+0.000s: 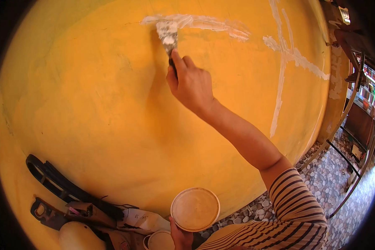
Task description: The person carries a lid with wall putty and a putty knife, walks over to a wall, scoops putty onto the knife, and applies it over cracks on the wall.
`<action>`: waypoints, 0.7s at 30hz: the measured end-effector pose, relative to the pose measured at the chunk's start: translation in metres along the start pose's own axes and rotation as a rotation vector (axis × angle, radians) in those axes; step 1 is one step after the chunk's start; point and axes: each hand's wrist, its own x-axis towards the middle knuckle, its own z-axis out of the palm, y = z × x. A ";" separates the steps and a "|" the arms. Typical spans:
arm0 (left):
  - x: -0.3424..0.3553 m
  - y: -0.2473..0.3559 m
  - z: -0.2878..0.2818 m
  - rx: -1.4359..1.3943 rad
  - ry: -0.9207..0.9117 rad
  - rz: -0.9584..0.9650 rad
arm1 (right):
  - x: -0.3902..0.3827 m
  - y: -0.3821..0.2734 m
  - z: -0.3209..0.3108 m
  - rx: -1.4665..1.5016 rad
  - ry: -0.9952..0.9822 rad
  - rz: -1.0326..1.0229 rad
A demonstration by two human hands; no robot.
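My right hand (189, 83) grips the dark handle of a putty knife (167, 35), whose blade carries pale filler against a smeared white patch (208, 24) high on the yellow wall (104, 91). At the bottom centre, my left hand (180, 235) holds a round beige lid or container (195, 209) by its left side. More white filler streaks (281, 79) branch across the wall at the right.
At lower left lie dark curved pieces (54, 175), a handsaw (46, 214), bags (141, 221) and a round tub (161, 241). A metal frame (348, 160) stands at the right over the pebble-patterned floor (314, 191), near shelves.
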 end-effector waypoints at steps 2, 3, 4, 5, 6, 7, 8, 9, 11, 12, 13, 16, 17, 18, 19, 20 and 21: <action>0.001 -0.003 -0.003 0.017 0.065 -0.021 | 0.016 0.007 -0.002 -0.012 0.003 0.035; 0.001 -0.003 -0.003 0.019 0.062 -0.024 | 0.022 0.010 -0.002 -0.022 0.005 0.069; 0.000 -0.002 -0.001 0.008 0.047 -0.021 | 0.018 0.008 0.002 -0.021 0.006 0.069; 0.000 0.000 -0.001 -0.001 0.034 -0.017 | 0.010 0.003 0.009 -0.033 0.006 0.026; 0.000 0.001 0.000 0.001 0.036 -0.014 | 0.002 0.000 0.014 -0.046 0.007 -0.016; -0.001 0.001 0.000 0.007 0.058 -0.018 | -0.003 -0.003 0.014 -0.043 0.009 -0.016; 0.000 0.002 -0.001 0.012 0.081 -0.021 | -0.009 -0.005 0.012 -0.028 0.015 -0.011; 0.001 0.003 -0.005 0.013 0.083 -0.017 | -0.012 -0.005 0.011 -0.013 0.020 -0.005; 0.001 -0.001 -0.009 -0.010 0.033 -0.022 | 0.004 0.013 0.001 -0.051 0.076 0.036; 0.001 -0.002 -0.009 -0.009 0.032 -0.026 | 0.015 0.025 -0.003 -0.085 0.131 0.077; 0.001 -0.001 -0.008 -0.001 0.055 -0.025 | 0.023 0.036 -0.005 -0.063 0.113 0.061; 0.001 0.003 0.001 0.022 0.081 -0.019 | 0.016 0.041 0.003 -0.095 0.114 0.049; 0.001 0.005 0.003 0.034 0.086 -0.009 | 0.005 0.035 0.004 -0.094 0.063 0.047; 0.002 0.004 0.002 0.036 0.086 -0.007 | -0.004 0.030 0.003 -0.092 0.065 0.049; 0.002 0.003 0.001 0.039 0.048 0.006 | -0.011 0.026 -0.002 -0.059 0.029 0.056; 0.002 0.003 0.000 0.042 0.011 0.019 | -0.013 0.024 -0.006 -0.024 -0.008 0.063; 0.003 0.003 0.000 0.044 0.011 0.019 | -0.008 0.026 -0.008 -0.025 -0.006 0.065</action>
